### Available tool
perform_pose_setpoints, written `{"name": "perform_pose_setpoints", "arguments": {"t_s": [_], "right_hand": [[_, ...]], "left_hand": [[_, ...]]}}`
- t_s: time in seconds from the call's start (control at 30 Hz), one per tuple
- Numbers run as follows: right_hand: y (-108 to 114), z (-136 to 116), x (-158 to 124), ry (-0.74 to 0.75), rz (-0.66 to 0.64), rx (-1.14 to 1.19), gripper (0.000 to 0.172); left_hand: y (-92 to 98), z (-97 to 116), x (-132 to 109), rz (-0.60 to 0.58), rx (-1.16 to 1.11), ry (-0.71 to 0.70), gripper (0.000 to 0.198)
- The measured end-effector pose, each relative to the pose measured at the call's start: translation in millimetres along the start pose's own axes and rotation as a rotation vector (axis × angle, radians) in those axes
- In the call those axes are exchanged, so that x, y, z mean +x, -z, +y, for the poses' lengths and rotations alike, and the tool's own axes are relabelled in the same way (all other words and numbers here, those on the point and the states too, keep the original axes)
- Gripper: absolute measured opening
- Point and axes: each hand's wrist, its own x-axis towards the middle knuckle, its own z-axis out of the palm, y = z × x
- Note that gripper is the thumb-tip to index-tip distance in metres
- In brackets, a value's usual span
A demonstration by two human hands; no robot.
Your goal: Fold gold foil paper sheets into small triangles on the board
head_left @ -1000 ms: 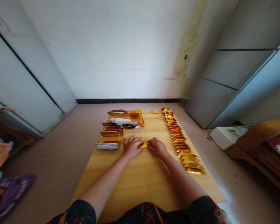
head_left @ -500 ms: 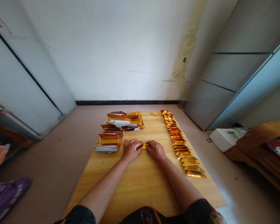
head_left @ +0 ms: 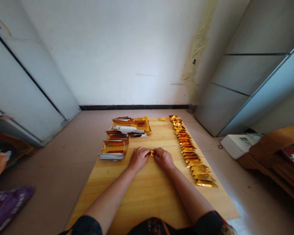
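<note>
A small piece of gold foil paper (head_left: 152, 153) sits between my hands at the middle of the wooden table (head_left: 137, 199). My left hand (head_left: 138, 158) is closed on its left end, fingers and thumb pinched together. From the other side my right hand (head_left: 163, 158) pinches the right end. Most of the paper is hidden by the fingers. Folded gold paper pieces (head_left: 194, 162) lie overlapping in a long row to the right of my right hand. Beyond my left hand are bundles of gold and white paper sheets (head_left: 114, 147), curled upward.
One small folded gold piece (head_left: 163, 119) lies alone at the table's far edge. A white wall (head_left: 117, 58) rises behind the table. A grey refrigerator (head_left: 231, 85) stands at right, near a white box (head_left: 236, 146) and wooden furniture (head_left: 271, 156). A purple bag (head_left: 12, 205) is at lower left.
The fingers of my left hand have curled in closer around the gold foil paper. My right hand has hardly moved.
</note>
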Motion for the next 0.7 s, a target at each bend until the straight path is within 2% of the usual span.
{"name": "perform_pose_setpoints", "arguments": {"t_s": [0.33,0.7], "right_hand": [[1.0,-2.0,0.1,-0.001,0.007,0.039,0.027],[-5.9,-5.3,6.0,-0.101,0.086,0.219,0.024]], "left_hand": [[-0.5,0.5,-0.6,0.017,0.028,-0.011,0.03],[-5.8,8.8,3.1,0.061,0.032,0.029,0.032]]}}
